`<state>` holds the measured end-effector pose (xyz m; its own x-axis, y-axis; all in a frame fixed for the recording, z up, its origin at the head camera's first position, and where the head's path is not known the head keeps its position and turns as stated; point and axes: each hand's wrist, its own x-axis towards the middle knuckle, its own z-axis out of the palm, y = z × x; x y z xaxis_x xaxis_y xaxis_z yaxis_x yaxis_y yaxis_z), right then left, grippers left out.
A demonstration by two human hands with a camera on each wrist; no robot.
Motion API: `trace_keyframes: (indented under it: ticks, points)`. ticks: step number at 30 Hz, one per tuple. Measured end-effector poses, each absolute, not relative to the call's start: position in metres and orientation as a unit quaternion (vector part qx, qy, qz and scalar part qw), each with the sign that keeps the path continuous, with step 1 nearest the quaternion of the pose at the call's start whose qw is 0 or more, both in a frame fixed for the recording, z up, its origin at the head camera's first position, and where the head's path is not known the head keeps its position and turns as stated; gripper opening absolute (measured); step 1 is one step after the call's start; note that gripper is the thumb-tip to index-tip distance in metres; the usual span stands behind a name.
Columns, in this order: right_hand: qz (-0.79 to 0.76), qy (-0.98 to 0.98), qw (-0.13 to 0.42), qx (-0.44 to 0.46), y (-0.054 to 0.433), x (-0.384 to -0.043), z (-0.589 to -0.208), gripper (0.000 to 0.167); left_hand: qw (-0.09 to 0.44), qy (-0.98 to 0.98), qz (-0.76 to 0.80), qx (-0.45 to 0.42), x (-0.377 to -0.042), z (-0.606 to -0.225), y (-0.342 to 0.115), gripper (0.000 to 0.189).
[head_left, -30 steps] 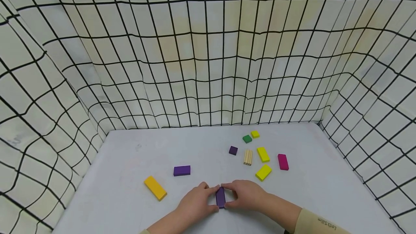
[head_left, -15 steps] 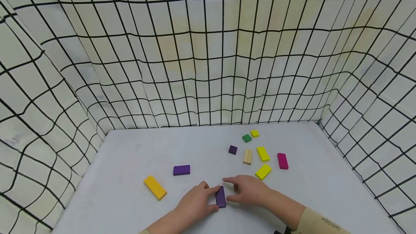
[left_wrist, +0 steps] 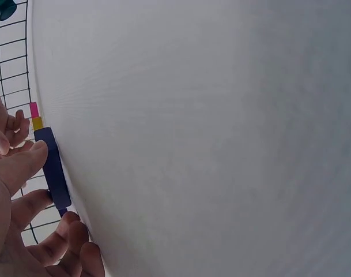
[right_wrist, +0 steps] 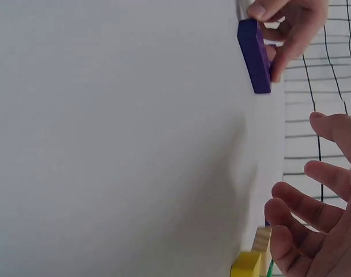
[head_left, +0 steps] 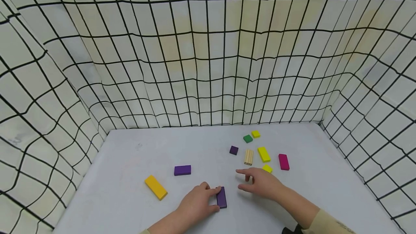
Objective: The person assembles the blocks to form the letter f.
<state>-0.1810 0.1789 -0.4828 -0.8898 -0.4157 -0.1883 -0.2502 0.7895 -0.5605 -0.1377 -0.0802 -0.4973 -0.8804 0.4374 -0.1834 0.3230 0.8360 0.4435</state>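
Observation:
A dark purple rectangular block lies on the white table near the front. My left hand holds it from the left, thumb at the near end and index finger at the far end. The left wrist view shows the same block pinched between those fingers. My right hand is apart from it, to the right, holding nothing, with fingers extended and loosely bent. It partly covers a yellow block. In the right wrist view its palm faces the table beside another yellow block.
Further left lie a second purple block and an orange block. Behind the right hand are a ridged wooden block, a yellow block, a magenta block, a dark cube and a green block. Black netting surrounds the table.
My right hand has let go of the purple block's right side and moved right and away, toward the yellow block. The left hand and its block have hardly moved.

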Motion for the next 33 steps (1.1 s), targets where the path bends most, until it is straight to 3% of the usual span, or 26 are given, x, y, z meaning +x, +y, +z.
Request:
trace_keyframes:
  ticks: [16,22,29,33]
  points:
    - [-0.284,0.954,0.095,-0.036,0.249,-0.183,-0.482,0.05,0.145,0.948,0.199,0.2,-0.135,-0.492,-0.08,0.057]
    - [-0.269,0.958,0.094,-0.024,0.256,-0.188,-0.488,0.056,0.142,0.948,0.2,0.201,-0.135,-0.494,-0.082,0.057]
    - [-0.262,0.958,0.114,0.005,0.251,-0.192,-0.493,0.074,0.14,0.948,0.197,0.206,-0.137,-0.5,-0.082,0.059]
    - [-0.248,0.962,0.117,0.006,0.246,-0.193,-0.496,0.075,0.14,0.948,0.197,0.207,-0.136,-0.498,-0.082,0.059]
